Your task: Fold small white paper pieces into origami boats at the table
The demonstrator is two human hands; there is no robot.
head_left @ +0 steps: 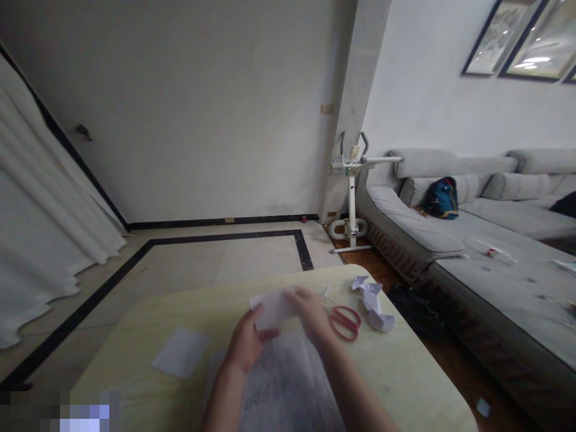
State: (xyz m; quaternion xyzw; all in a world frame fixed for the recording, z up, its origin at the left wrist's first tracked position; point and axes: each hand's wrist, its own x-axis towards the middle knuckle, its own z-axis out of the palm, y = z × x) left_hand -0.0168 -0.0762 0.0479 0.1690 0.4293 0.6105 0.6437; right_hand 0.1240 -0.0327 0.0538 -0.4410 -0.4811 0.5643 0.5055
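Between my two hands is a small white piece of paper [275, 309], raised above the table. My left hand [246, 339] grips its left edge, thumb on top and fingers beneath. The fingers of my right hand [310, 309] close on its upper right corner, slightly blurred. Below them lies a large printed sheet [288, 381], partly covered by my forearms. Red-handled scissors [345, 324] rest just right of my right hand, their blades pointing away and partly hidden. Off to the left, a white paper square [180, 353] lies flat.
Crumpled paper scraps [373, 303] lie along the right side of the pale yellow table [405, 372]. Beyond that edge are a black plastic bag [416, 309] on the floor and a grey sofa [418, 234]. White exercise equipment [351, 198] stands behind the table.
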